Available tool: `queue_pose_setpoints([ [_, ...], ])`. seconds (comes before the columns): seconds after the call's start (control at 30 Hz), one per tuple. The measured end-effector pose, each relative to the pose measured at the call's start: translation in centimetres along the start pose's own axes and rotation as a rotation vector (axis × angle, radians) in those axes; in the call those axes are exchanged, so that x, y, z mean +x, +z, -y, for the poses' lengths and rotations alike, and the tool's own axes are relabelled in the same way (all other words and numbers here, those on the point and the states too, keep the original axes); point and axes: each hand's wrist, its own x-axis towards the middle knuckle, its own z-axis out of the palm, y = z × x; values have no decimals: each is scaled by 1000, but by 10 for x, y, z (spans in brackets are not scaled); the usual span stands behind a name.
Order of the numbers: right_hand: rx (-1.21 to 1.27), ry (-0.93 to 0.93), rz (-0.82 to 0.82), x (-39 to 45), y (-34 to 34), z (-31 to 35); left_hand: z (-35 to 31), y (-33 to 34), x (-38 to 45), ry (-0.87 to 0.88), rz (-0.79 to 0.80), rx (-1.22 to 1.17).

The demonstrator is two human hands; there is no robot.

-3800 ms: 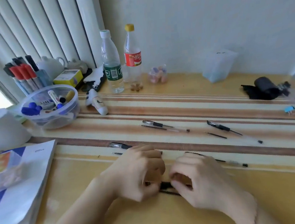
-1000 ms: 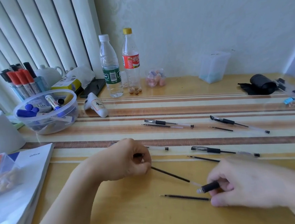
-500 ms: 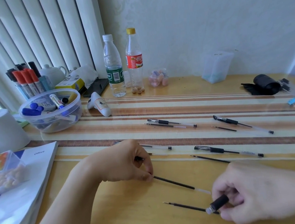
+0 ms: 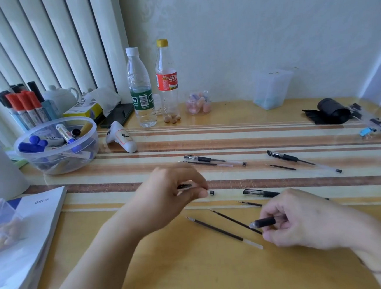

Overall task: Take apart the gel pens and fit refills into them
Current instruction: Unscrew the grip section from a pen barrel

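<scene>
Left hand (image 4: 166,192): fingers closed on a clear pen barrel (image 4: 208,192), held above the desk (image 4: 194,269). Right hand (image 4: 305,222): fingers gripping a black grip section (image 4: 263,222). Two refills (image 4: 223,231) lie between the hands on the desk.

left hand (image 4: 166,192): lifted clear pen barrel (image 4: 208,192) off its thin black refill (image 4: 223,231) | refill: now lying loose on yellow desk (image 4: 194,269)
</scene>
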Motion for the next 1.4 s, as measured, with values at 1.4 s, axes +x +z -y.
queue_pose_setpoints([
  [1.4, 70, -332, -614, 11, 2, -19, 7, 12, 1, 51, -247, 323],
])
